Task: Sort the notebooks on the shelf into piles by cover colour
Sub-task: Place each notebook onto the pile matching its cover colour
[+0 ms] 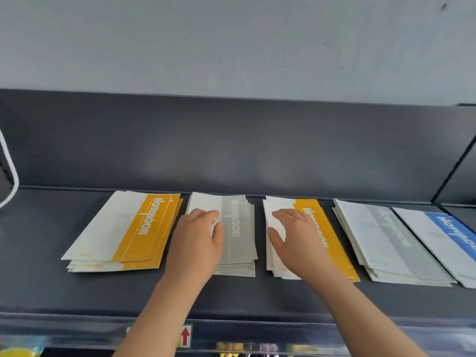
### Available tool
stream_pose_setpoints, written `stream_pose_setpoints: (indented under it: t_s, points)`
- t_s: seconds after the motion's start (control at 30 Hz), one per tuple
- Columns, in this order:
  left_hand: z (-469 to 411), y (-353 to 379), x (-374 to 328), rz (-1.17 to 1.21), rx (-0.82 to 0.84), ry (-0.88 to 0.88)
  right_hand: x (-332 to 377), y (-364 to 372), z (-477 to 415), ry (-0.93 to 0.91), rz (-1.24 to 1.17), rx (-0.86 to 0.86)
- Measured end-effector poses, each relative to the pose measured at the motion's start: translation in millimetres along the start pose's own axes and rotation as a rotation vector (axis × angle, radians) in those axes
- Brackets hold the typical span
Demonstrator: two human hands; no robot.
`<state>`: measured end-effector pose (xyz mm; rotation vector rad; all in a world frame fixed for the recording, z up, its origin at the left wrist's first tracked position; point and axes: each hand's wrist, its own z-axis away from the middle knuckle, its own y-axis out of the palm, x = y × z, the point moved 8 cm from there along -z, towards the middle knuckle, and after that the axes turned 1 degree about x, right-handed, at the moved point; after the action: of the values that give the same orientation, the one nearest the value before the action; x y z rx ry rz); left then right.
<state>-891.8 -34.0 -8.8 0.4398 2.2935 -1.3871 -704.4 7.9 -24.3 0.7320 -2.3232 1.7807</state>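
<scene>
Several piles of notebooks lie in a row on a dark grey shelf (77, 292). From left: a yellow-banded pile (128, 228), a grey-banded pile (239, 235), a second yellow-banded pile (332, 243), another grey-banded pile (386, 240), and a blue-banded pile (448, 235) cut off at the right edge. My left hand (195, 243) rests flat on the left part of the first grey pile, fingers loosely bent. My right hand (298, 238) lies on the white part of the second yellow pile, thumb spread out to the left.
The shelf has a dark back panel (231, 145) and a pale wall above. A white cable (10, 171) hangs at the far left. A shelf divider (453, 171) rises at the right. A price rail with a red arrow label (185, 336) runs along the front edge.
</scene>
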Motion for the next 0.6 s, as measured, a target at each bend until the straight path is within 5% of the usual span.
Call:
stream_pose_setpoints:
  t_s: [0.6]
  points:
    - [44,116,-232,0.201,0.144,0.279,-211,-148,102,0.238,0.062,-0.164]
